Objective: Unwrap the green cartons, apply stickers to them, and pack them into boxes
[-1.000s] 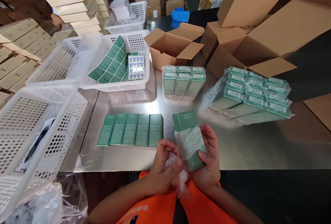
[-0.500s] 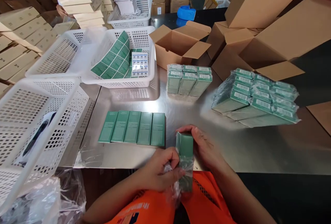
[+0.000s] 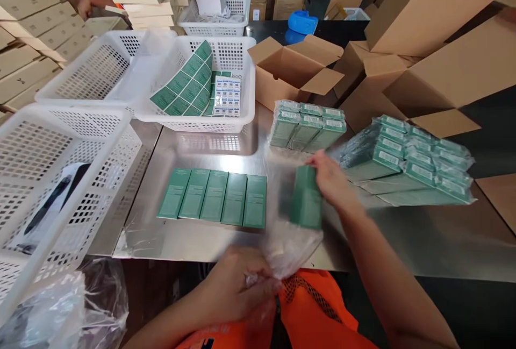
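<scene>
A green box [image 3: 306, 198] stands tilted over the metal table, with my right hand [image 3: 328, 179] closed around its upper right side. Low in front of my body, my left hand [image 3: 248, 284] pinches the gathered end of a clear plastic bag [image 3: 288, 247]. The bag reaches up to the lower end of the green box; how much of the box is inside it I cannot tell. Left of the box lie several green boxes [image 3: 213, 197] side by side in a row. Beyond it stands a plastic-wrapped pack of green boxes [image 3: 307, 126].
A larger wrapped stack [image 3: 411, 163] is on the right. Open cardboard cartons [image 3: 290, 66] stand behind. White baskets [image 3: 197, 123] line the left, one holding green label sheets [image 3: 187, 85]. Another person's hand [image 3: 84, 7] shows at the far left.
My right hand has carried the green box forward and slightly right, away from my body. My left hand has stayed low, and the plastic bag is now stretched between the hands.
</scene>
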Demonstrator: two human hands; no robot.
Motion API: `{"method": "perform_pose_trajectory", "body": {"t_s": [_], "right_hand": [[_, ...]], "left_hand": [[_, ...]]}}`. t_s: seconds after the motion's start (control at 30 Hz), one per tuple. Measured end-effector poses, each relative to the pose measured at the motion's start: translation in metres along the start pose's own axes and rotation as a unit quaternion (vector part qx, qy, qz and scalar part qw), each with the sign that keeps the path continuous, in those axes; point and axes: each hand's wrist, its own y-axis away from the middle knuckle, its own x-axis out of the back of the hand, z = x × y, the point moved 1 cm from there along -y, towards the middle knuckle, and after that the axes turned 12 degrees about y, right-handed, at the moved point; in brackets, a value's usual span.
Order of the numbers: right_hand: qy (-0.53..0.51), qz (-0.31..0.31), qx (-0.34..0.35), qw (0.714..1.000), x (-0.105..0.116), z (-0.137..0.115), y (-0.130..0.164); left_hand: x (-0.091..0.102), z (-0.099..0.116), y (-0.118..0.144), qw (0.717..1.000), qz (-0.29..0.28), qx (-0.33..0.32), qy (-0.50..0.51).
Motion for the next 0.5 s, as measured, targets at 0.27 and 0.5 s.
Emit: {"method": "perform_pose_trajectory", "body": {"t_s": [0.27, 0.5], "right_hand": [[0.110, 0.047, 0.095, 0.988, -0.064, -0.025, 0.037], [0.315, 0.251, 0.149, 0.903, 0.014, -0.023, -0.014]], "left_hand": [[0.010, 0.001, 0.000, 0.987, 0.053, -0.112, -0.106], [0.025, -0.002, 0.018, 0.993, 0.034, -0.073, -0.084]]}}
